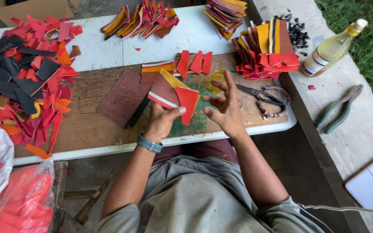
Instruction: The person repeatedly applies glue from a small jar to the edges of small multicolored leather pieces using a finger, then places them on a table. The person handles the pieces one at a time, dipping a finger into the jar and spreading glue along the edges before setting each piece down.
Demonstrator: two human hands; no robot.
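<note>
My left hand (pixel 162 121) pinches a layered leather piece (pixel 173 92), red, yellow and brown, fingers closed on its lower edge so the red point hangs free above the bench (pixel 100 51). My right hand (pixel 223 108) hovers just beside it, fingers spread wide and holding nothing. A small yellow cup (pixel 216 80) sits behind that hand, scissors (pixel 262 97) to its right. Cut red and black scraps (pixel 26 73) are heaped at the left, sorted stacks (pixel 266 51) at the back right, within reach
</note>
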